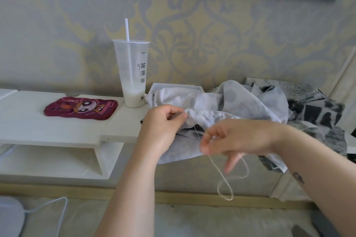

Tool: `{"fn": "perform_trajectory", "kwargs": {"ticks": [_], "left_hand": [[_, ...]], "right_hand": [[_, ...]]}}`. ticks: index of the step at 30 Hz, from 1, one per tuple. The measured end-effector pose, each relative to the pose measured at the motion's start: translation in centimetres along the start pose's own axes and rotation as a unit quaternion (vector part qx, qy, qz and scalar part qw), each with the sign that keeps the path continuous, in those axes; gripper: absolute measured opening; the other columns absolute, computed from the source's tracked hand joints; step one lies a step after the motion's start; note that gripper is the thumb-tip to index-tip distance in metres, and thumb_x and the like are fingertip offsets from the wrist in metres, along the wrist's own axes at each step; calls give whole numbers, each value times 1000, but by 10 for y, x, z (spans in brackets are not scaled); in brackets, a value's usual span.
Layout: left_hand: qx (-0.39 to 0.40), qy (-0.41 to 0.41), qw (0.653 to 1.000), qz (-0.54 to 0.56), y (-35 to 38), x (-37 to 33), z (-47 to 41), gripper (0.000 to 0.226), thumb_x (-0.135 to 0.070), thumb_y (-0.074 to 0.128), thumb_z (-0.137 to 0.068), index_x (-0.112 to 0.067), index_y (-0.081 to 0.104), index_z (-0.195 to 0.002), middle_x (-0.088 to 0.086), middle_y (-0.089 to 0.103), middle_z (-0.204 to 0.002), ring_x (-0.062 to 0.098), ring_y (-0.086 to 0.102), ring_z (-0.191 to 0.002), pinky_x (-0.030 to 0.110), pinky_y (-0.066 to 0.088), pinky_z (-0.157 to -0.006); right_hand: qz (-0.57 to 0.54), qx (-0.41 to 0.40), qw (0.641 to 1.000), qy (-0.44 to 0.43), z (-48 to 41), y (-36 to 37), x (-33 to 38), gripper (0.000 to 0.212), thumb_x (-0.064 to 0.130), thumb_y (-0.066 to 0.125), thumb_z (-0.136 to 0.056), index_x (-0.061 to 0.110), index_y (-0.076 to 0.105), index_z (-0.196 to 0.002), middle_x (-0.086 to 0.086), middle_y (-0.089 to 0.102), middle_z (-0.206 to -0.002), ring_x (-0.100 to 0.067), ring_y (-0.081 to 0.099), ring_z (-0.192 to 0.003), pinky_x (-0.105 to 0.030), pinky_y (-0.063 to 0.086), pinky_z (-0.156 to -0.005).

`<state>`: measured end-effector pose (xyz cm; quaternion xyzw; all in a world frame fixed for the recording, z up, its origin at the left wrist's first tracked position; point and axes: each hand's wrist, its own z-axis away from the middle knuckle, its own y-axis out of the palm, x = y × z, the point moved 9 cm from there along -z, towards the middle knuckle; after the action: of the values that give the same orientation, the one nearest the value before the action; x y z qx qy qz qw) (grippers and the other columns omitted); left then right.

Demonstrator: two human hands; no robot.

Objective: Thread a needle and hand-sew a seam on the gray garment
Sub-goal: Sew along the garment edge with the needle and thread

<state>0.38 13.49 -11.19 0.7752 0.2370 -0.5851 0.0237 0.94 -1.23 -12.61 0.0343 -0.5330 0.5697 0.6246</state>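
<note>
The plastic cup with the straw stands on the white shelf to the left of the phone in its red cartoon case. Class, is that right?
No. In the head view the plastic cup stands on the white shelf to the right of the phone in its red cartoon case, not the left.

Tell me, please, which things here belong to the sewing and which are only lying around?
For the job: gray garment, its edge pinched by the left hand; thread, pinched by the right hand. No needle can be made out.

Lying about: plastic cup with straw and phone case on the white shelf; white cable; dark patterned cloth.
</note>
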Motion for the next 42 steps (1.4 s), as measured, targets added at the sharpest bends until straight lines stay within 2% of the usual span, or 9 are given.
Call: {"fn": "perform_trajectory", "kwargs": {"ticks": [3, 6, 9, 14, 20, 26, 29, 37, 42], "left_hand": [[9, 0, 1000, 7, 1, -2, 0, 11, -23, 67, -87, -29, 67, -78, -11, 71, -78, -1, 65, -75, 7, 45, -66], [16, -4, 1000, 5, 3, -4, 2, 14, -23, 67, -87, -32, 65, -76, -14, 70, -77, -5, 63, -74, 2, 43, -63], [22, -5, 1000, 8, 3, -5, 3, 15, -21, 67, -87, -32, 65, -76, -14, 70, -77, -8, 62, -71, 0, 42, -61], [7, -11, 1000, 4, -1, 0, 1, 10, -24, 69, -86, -30, 67, -78, -10, 72, -78, 0, 66, -77, 15, 49, -74], [11, -10, 1000, 3, 0, 4, -2, 5, -22, 66, -87, -23, 71, -87, -7, 73, -83, 8, 68, -86, 28, 52, -82], [6, 19, 1000, -1, -4, -3, -1, 10, -21, 67, -87, -30, 67, -82, -13, 71, -83, 0, 65, -82, 7, 43, -71], [9, 40, 999, -22, -4, -8, 0, 6, -21, 66, -87, -26, 70, -87, -12, 71, -84, -2, 64, -79, 2, 41, -67], [5, 25, 993, -112, 5, 1, 0, 10, -23, 66, -87, -20, 72, -96, -12, 69, -84, 5, 63, -82, 19, 46, -73], [11, 10, 996, -86, 1, 3, -3, 11, -22, 65, -88, -22, 72, -97, -22, 63, -78, -8, 59, -78, 3, 41, -64]], "right_hand": [[11, -225, 973, -47, 2, -33, 16, 21, 40, 70, -80, 20, 64, -79, 14, 43, -48, -7, 62, -49, -30, 52, -75], [63, -303, 946, -92, -1, -38, 30, 20, 38, 72, -78, 22, 62, -71, 12, 39, -38, -5, 54, -45, -11, 38, -47], [138, -355, 918, -106, -5, -39, 35, 21, 38, 71, -79, 29, 59, -64, 9, 45, -42, -5, 40, -41, -14, 32, -44], [94, -335, 926, -149, 0, -39, 42, 21, 28, 69, -82, 23, 61, -63, 9, 37, -41, -6, 34, -42, -14, 29, -45], [29, -133, 973, -186, 12, -13, 56, 12, 14, 69, -83, 13, 66, -72, -6, 36, -52, -15, 40, -54, -11, 39, -50], [39, -262, 961, -79, 7, -45, 32, 22, 36, 62, -87, 28, 55, -107, 10, 52, -53, -10, 65, -53, -35, 49, -70], [59, -307, 947, -67, -1, -53, 23, 5, 30, 57, -92, 25, 55, -90, 6, 58, -56, -9, 60, -47, -30, 53, -63], [134, -390, 909, -62, -3, -64, 6, 27, 25, 61, -90, 28, 54, -64, 9, 49, -54, -6, 49, -54, -22, 43, -57], [56, -412, 903, -109, 11, -60, 17, 12, 27, 41, -98, 20, 50, -98, 4, 47, -56, -12, 46, -53, -35, 46, -59]]}}
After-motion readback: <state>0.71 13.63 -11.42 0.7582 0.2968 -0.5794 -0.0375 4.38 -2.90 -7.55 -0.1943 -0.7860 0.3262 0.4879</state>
